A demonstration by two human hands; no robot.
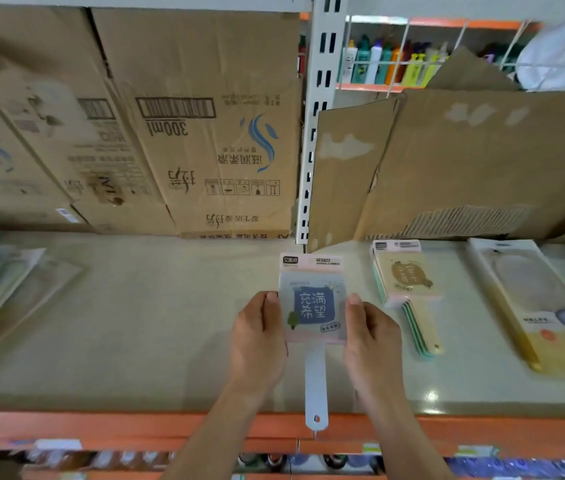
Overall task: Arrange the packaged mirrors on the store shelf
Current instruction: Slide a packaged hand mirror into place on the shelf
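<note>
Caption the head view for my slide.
Left hand and right hand hold a packaged mirror at the shelf, beside a mirror stack.

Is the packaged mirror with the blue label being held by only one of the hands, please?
No, the left hand and the right hand both grip the sides of the packaged mirror.

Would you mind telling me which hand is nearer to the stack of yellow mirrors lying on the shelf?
Right. The right hand grips the right edge of the blue mirror, just left of the stack; the left hand grips the opposite edge, farther away.
</note>
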